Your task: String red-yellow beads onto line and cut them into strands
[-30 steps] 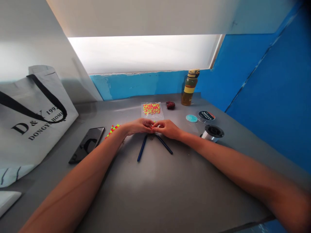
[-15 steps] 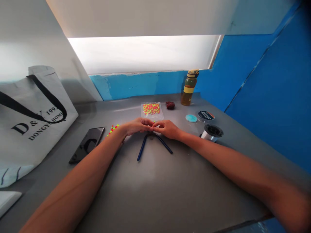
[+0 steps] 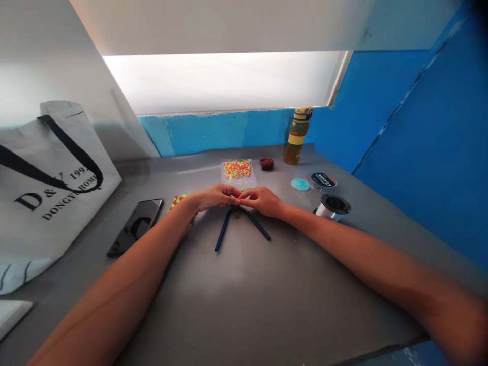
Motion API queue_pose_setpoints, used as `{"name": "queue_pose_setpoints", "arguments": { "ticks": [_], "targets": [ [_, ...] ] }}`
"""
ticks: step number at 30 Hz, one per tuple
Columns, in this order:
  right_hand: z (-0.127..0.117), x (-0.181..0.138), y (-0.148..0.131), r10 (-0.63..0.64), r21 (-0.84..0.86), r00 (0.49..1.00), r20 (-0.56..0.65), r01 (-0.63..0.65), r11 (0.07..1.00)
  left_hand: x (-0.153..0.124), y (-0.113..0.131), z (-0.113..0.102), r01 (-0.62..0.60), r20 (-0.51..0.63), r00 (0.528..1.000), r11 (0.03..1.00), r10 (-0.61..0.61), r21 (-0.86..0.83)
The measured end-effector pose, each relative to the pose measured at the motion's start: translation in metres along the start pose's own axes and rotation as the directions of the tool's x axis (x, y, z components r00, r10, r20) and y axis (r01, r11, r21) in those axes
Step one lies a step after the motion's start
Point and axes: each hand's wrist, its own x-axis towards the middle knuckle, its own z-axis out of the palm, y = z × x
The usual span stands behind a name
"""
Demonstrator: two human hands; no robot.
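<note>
My left hand (image 3: pixel 215 196) and my right hand (image 3: pixel 263 200) meet fingertip to fingertip over the table, both pinched closed. Whatever lies between the fingertips is too small to make out. Just beneath them are pliers with dark blue handles (image 3: pixel 222 233) spread toward me, their head hidden under my hands. A small yellow-green speck shows just behind the fingertips. Beyond my hands lies a clear bag of red and yellow-green beads (image 3: pixel 237 170). More red and yellow-green pieces (image 3: pixel 176 201) rest by my left wrist, partly covered by the forearm.
On the left are a black phone (image 3: pixel 136 226) and a white tote bag (image 3: pixel 72 173). To the right stand a spool of clear line (image 3: pixel 331 207), a round black-labelled lid (image 3: pixel 323 180) and a light-blue disc (image 3: pixel 300 184). A bottle (image 3: pixel 297 137) and a dark red bundle (image 3: pixel 267 163) are at the back.
Both hands keep the same pinched pose, fingertips together. The whole view has shifted very slightly; no object has visibly been moved.
</note>
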Motion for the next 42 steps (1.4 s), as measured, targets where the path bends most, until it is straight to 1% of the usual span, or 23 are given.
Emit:
{"name": "queue_pose_setpoints", "arguments": {
  "ticks": [8,13,18,24,31,37,42],
  "targets": [
    [-0.0007,-0.0016,-0.0026,-0.021,0.018,1.000,0.012,0.020,1.000,-0.0004,-0.0007,-0.0019,-0.021,0.063,0.998,0.999,0.019,0.028],
    [-0.0001,-0.0020,-0.0052,-0.028,-0.015,0.999,0.023,0.029,0.999,-0.0008,0.0012,-0.0011,-0.016,0.082,0.997,0.999,0.014,0.033],
    [0.0018,-0.0025,-0.0065,-0.025,-0.072,1.000,0.003,0.026,0.997,-0.0014,0.0021,0.0001,0.007,0.086,0.996,1.000,-0.009,0.015],
    [0.0004,-0.0015,-0.0053,-0.015,-0.029,0.999,0.029,0.016,0.999,-0.0026,0.0008,-0.0016,0.005,0.060,0.998,1.000,-0.005,0.000],
    [0.0038,-0.0032,-0.0036,-0.037,-0.092,0.999,0.009,0.037,0.995,-0.0038,0.0011,-0.0028,0.014,0.062,0.998,1.000,-0.014,-0.005],
    [0.0041,-0.0041,-0.0040,-0.042,-0.092,0.999,-0.017,0.041,0.995,-0.0032,-0.0008,-0.0034,0.012,0.043,0.999,0.999,-0.010,-0.041],
    [0.0048,-0.0039,-0.0055,-0.030,-0.110,0.999,-0.014,0.029,0.994,-0.0037,-0.0006,-0.0032,0.014,0.058,0.998,0.999,-0.012,-0.039]
  ]
}}
